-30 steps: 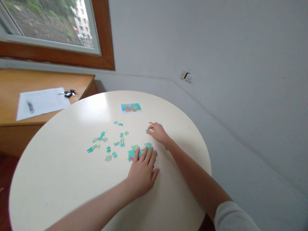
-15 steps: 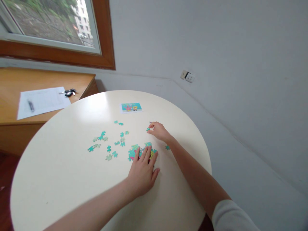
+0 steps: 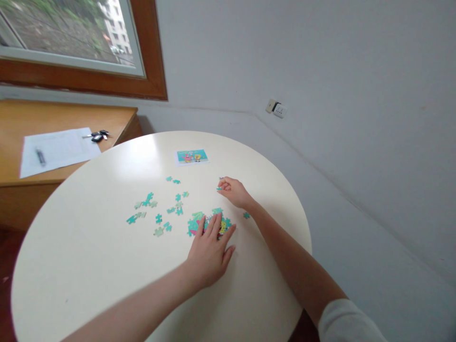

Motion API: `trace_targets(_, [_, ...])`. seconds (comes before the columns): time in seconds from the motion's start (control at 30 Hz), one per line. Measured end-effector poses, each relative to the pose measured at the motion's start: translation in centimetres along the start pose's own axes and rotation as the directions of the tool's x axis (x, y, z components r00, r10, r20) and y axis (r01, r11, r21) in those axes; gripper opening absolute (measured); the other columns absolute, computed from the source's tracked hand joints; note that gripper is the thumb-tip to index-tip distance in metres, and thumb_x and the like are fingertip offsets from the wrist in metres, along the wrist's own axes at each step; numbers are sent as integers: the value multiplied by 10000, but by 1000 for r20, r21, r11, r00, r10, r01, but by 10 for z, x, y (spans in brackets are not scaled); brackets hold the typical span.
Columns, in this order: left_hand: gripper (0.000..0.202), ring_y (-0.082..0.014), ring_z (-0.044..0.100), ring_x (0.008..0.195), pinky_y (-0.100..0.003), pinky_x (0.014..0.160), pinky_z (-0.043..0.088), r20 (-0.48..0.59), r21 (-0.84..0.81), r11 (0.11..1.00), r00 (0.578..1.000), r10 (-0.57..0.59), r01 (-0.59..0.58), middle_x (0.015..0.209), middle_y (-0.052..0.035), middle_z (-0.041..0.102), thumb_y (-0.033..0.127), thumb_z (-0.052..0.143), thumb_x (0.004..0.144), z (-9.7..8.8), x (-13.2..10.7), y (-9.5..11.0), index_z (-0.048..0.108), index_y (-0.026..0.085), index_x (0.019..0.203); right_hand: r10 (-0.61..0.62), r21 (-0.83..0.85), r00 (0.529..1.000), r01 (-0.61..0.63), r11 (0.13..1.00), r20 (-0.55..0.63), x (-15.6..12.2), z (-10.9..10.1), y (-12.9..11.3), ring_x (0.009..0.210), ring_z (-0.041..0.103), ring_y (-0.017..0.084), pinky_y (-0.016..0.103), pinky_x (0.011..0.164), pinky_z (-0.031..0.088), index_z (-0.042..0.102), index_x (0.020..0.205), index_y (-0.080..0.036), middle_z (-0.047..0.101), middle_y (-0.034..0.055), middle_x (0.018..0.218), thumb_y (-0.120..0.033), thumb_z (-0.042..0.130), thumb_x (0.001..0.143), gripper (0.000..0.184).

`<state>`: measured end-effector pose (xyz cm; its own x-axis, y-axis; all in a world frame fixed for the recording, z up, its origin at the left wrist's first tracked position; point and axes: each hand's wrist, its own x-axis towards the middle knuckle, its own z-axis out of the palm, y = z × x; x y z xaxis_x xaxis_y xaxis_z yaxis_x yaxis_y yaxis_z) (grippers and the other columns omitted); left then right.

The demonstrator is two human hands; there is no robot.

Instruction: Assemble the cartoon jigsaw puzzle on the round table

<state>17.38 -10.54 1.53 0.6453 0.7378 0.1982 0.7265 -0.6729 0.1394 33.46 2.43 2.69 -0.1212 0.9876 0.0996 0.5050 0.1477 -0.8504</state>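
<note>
On the round cream table (image 3: 107, 266), my left hand (image 3: 210, 251) lies flat with fingers spread on a partly joined teal puzzle cluster (image 3: 194, 224). My right hand (image 3: 233, 191) is farther back, its fingers pinched on a small teal puzzle piece (image 3: 219, 188). Several loose teal pieces (image 3: 156, 209) are scattered to the left of both hands. One single piece (image 3: 246, 215) lies by my right wrist. A small reference picture card (image 3: 191, 156) lies at the far side of the table.
A wooden desk (image 3: 21, 114) stands at the left under a wood-framed window (image 3: 149, 71). It holds a paper sheet (image 3: 64, 147), a pen (image 3: 40, 156) and keys (image 3: 95, 136). A wall socket (image 3: 276, 109) sits on the grey wall behind the table.
My right hand has drawn slightly back with the small piece pinched in its fingers. The left hand stays on the joined cluster. The view has shifted a little.
</note>
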Motion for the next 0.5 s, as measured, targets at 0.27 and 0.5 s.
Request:
trace_targets(0.27, [479,-315,328,1354,-559,1074,266,-4,-18,1000,1000,4,-4,1434,-195,399,459,328,938,0,-1,0,431,275,1369,65,-52,994,-61,997,85,-5,-18,-5,610,546,92,208,598,418,653,805,-150,588,-25,669,-129,579,699,131])
trace_targets(0.5, [493,-314,336,1349,-562,1072,271,-10,-14,1000,1000,3,-3,1434,-196,401,462,317,939,0,-1,0,425,255,1373,238,-233,970,-220,947,49,-3,-23,4,658,629,115,223,661,479,695,844,-130,696,35,760,-99,618,712,157])
